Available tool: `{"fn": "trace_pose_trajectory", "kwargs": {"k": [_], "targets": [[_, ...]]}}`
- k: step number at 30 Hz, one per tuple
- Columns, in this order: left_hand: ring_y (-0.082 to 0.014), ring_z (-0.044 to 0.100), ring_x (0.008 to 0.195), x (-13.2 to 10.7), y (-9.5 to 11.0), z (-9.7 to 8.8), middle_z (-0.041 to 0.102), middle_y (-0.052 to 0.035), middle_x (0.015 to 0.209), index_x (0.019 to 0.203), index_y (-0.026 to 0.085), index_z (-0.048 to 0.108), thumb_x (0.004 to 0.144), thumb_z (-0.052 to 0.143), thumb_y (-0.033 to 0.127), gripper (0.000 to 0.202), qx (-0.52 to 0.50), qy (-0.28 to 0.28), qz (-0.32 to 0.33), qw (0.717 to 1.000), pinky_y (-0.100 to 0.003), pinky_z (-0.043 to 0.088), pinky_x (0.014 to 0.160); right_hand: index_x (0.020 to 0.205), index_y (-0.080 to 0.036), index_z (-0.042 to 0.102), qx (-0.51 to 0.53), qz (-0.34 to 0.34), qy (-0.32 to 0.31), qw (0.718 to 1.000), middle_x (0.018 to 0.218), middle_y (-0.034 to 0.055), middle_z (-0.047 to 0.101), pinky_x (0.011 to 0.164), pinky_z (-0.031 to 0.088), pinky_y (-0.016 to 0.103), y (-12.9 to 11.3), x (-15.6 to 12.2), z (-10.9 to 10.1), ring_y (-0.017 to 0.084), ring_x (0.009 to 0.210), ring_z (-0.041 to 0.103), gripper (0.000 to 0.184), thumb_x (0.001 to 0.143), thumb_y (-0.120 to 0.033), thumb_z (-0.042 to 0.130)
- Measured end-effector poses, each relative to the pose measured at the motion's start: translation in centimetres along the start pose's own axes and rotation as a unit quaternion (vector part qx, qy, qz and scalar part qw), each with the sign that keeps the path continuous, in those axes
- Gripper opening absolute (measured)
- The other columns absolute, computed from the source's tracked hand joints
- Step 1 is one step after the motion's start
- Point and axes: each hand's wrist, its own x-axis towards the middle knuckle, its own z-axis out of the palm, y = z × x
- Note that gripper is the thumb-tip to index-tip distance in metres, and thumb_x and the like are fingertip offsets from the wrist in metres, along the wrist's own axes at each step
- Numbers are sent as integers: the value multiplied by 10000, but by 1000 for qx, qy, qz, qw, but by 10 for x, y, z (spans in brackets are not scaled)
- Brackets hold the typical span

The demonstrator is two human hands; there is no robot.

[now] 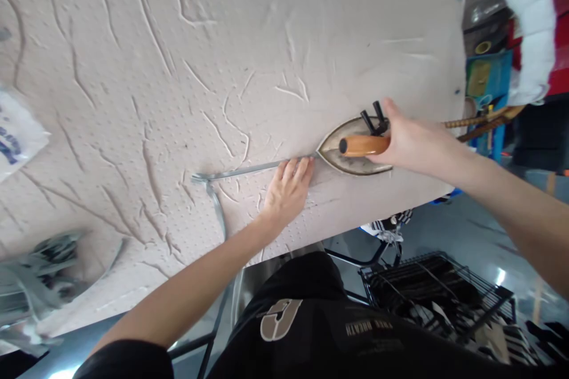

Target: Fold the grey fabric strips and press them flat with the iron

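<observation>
Firmly, a person's right hand (415, 143) gripped the wooden handle (364, 145) of a flat iron (355, 129) on creased cloth (133, 100), while the left hand (287, 190), apart from it, pressed flat beside a metal square (253, 169) near the iron's tip; a wire rack (435, 290) stood near.

Surface: the tabletop (275, 53) has a pale padded cover with small dots and many long creases, and it spreads mostly to the left of the hands.
Under right hand (413, 145): a flat iron (344, 163) with wooden handle stands on the cover, its tip pointing to the left hand.
Under left hand (287, 192): a thin metal strip (249, 170) lies flat, touching the fingers, and its far end bends down.
Far left of hands: a white plastic bag (18, 130) with blue print lies at the edge, and a grey crumpled piece (44, 266) is too blurred to tell.
</observation>
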Motion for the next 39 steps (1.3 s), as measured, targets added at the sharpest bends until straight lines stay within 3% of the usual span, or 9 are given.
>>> {"fn": "trace_pose_trajectory", "kwargs": {"k": [4,13,19,26,34,39], "targets": [[-330,464,1384,-2,-2,0,499,-193,1522,1580,50,361,950,448,129,641,-4,0,8,1000,-507,387,1181,1609,-7,220,-22,-12,-3,1000,956,252,736,703,471,412,-9,-1,7,370,817,690,1156,774,-670,666],[-327,486,1376,-14,-7,10,516,-231,1502,1566,2,361,979,401,170,612,12,21,6,1000,-514,376,1192,1608,-39,254,-62,-60,27,996,854,179,748,680,498,436,-24,2,16,350,726,688,1186,725,-705,683],[-322,533,1314,-30,-26,9,573,-229,1447,1548,26,414,1002,402,216,578,21,25,14,999,-493,399,1143,1647,-53,144,-86,-60,17,994,875,179,759,691,501,439,-30,-1,12,344,733,692,1193,770,-694,638],[-311,531,1313,-42,-46,8,582,-185,1456,1546,99,447,998,448,219,560,7,29,29,999,-477,411,1104,1611,-50,261,-70,-83,33,994,859,203,750,695,494,442,-47,-2,12,353,737,697,1081,803,-672,617],[-307,567,1243,-67,-73,-4,632,-168,1370,1516,145,502,970,457,176,548,5,17,34,999,-481,448,1076,1613,-78,260,-66,-95,50,992,856,180,744,734,517,502,-65,-2,18,353,742,690,1135,746,-683,672],[-311,577,1211,-76,-82,-2,656,-165,1320,1479,143,545,967,453,178,521,-3,45,36,998,-505,459,1057,1627,-87,241,-58,-108,53,991,884,192,745,741,522,518,-83,-5,15,361,766,697,1101,771,-642,657]]}}
